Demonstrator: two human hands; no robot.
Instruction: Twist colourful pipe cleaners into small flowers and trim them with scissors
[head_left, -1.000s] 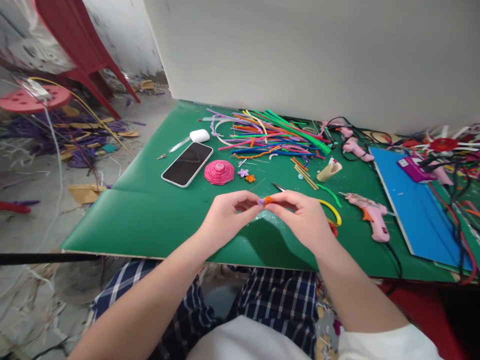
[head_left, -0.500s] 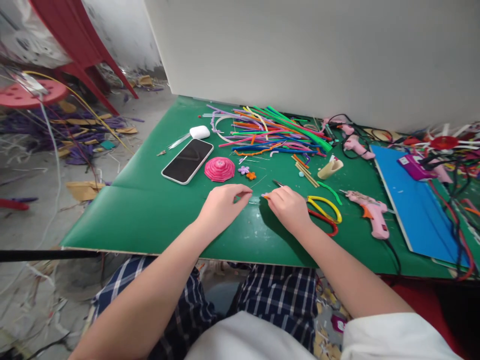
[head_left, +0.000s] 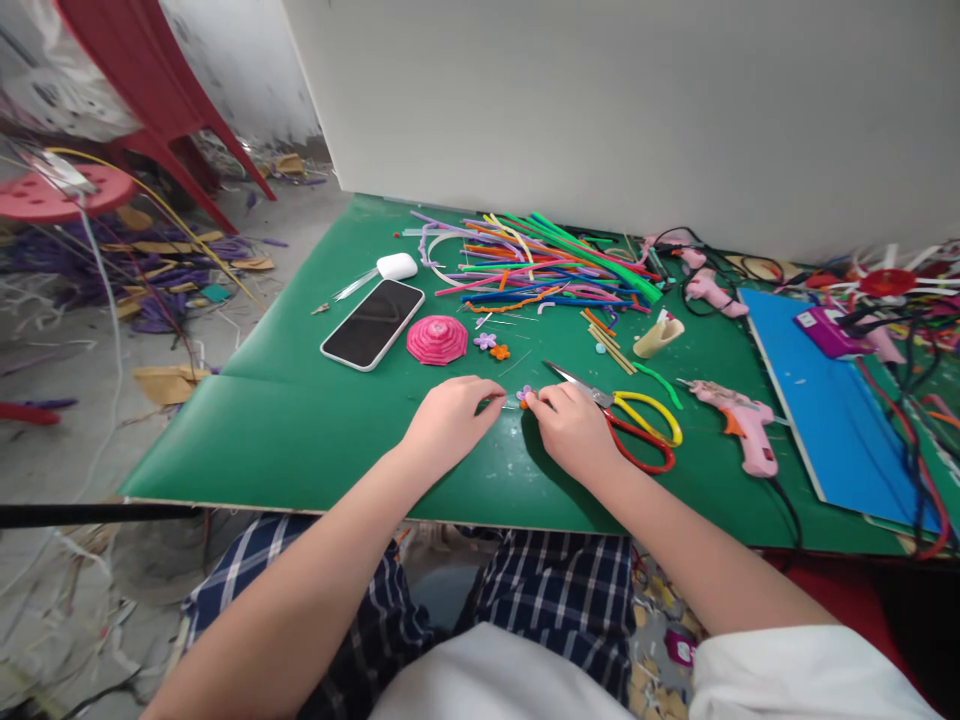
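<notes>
Near the front of the green table, my left hand (head_left: 456, 418) has its thumb and forefinger pinched on a thin pale wire, hard to make out. My right hand (head_left: 574, 424) faces it across a small gap and pinches a small purple flower (head_left: 523, 394), with a bit of orange beside it. Just beyond lie another purple flower (head_left: 485, 341) and an orange flower (head_left: 500, 352), close to a pink ribbed, umbrella-shaped piece (head_left: 437, 340). Scissors (head_left: 643, 418) with yellow and red handles rest by my right hand, partly covered by it.
A phone (head_left: 373, 324) and a white object with thin strands (head_left: 397, 266) are at the left. Pipe cleaners (head_left: 555, 262) are heaped at the back. To the right are a beige holder (head_left: 659, 336), a pink glue gun (head_left: 739, 415) with its cord and a blue board (head_left: 825, 400).
My right hand has turned slightly, and the purple flower at its fingertips now shows more fully. More of the scissors is uncovered. My left hand has shifted a little and stays pinched.
</notes>
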